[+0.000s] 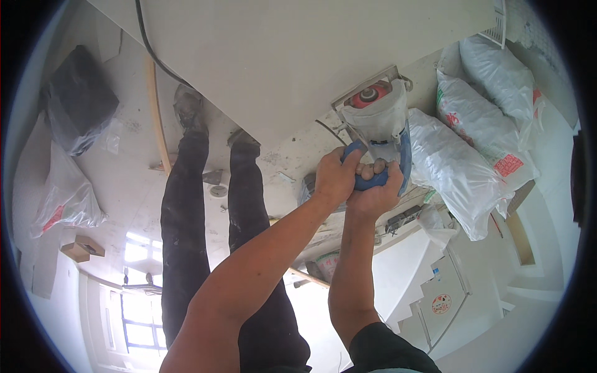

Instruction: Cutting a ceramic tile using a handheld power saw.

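Both my hands are closed on the blue handle of a handheld power tool (376,115), right of the middle. Its far end has a rectangular metal frame around a red round part with a dark centre, and its body is pale. My left hand (336,177) wraps the handle's left side. Close beside it, my right hand (377,193) grips the lower part, fingers curled over the blue. The frame overlaps the right edge of a large pale flat panel (273,62); whether it touches is unclear.
Several full white sacks (457,168) lie to the right. A dark cable (149,43) crosses the panel's left corner. My dark-trousered legs stand left of the tool, near a curved wooden strip (155,112). At far left are a black bag (81,93) and a white bag (68,193).
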`<state>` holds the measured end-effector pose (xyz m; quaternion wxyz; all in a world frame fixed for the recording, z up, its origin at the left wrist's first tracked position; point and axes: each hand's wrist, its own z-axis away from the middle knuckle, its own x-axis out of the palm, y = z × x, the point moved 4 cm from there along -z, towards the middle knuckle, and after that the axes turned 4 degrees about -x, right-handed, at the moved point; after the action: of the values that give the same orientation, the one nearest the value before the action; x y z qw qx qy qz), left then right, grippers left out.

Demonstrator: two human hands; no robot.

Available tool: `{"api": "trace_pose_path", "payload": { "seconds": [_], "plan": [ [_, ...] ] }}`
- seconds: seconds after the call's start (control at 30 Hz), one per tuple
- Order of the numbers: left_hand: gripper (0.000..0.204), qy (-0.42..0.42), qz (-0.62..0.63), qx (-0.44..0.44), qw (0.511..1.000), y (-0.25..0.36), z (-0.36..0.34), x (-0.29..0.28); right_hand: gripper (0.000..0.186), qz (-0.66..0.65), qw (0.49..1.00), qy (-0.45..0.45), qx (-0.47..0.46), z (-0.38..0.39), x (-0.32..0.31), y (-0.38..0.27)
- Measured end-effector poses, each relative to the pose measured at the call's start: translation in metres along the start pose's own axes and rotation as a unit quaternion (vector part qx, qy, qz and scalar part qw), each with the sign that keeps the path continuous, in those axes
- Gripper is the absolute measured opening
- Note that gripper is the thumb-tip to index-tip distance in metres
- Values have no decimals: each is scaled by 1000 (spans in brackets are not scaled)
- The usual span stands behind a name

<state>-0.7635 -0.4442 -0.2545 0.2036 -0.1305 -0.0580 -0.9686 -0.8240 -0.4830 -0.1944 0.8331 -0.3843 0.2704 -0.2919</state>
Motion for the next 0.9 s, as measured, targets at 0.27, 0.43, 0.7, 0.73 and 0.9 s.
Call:
{"api": "trace_pose_path", "payload": {
  "seconds": [0.27,0.43,0.7,0.73,0.9],
  "plan": [
    [35,9,21,8,1000,-4,2,-6,15,-11,1000,-21,7,3,-4,6],
    [34,4,-15,-6,1000,3,7,-7,16,-1,1000,-9,2,5,-4,6],
    [35,7,-21,-2,1000,-1,8,-15,16,0,1000,-3,3,12,-2,10],
    [35,3,-28,-4,1000,0,9,-15,16,5,1000,-3,1,12,-2,10],
    [34,6,-11,2,1000,0,13,-19,17,4,1000,-12,4,17,-4,13]
  ]
}}
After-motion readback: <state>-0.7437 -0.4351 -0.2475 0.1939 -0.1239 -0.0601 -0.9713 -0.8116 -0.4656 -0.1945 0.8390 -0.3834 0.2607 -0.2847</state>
